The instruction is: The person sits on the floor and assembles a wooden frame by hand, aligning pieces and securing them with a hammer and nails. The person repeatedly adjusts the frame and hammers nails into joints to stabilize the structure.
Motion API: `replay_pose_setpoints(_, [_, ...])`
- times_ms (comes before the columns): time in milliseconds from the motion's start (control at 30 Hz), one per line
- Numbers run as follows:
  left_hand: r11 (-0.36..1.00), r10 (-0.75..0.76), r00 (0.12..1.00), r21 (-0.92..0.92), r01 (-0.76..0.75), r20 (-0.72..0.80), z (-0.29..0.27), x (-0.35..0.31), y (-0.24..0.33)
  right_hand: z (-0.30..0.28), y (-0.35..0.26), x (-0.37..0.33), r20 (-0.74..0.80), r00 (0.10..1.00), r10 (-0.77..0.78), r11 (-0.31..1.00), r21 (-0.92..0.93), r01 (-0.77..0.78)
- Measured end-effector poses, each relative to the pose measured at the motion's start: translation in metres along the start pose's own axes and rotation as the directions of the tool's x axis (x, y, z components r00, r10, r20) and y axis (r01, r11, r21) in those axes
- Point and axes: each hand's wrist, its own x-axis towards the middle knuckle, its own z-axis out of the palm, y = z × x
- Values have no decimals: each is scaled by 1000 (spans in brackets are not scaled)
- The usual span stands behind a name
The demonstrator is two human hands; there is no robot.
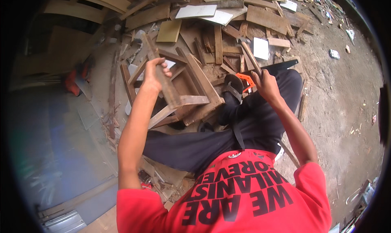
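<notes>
My left hand [153,75] is closed around a wooden bar [168,90] of a small stool-like wooden frame [198,80]. The frame is tilted on the ground in front of my legs, with several legs and rails showing. In my right hand [266,85] is a hammer [251,57], held by its wooden handle with the head raised and pointing away from me. Beside my sandalled foot [233,86] lies a saw with an orange handle [246,81]. Its dark blade [285,65] reaches right, behind my right hand and knee.
Wood offcuts [266,19] and white boards [196,11] are heaped beyond the frame. Bare ground [346,110] with scattered scraps stretches to the right. A bluish sheet [69,151] lies at the left, near a red object [72,82].
</notes>
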Motion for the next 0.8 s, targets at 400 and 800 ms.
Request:
replay_pose_setpoints(400, [814,379,875,-559,-160,301,-94,-91,45,64,53,68,-67,974,-216,921,-344,181])
replay_pose_setpoints(800, [336,800,550,-938,-85,238,-61,-31,-103,2,-185,122,199,888,-414,771,595,226])
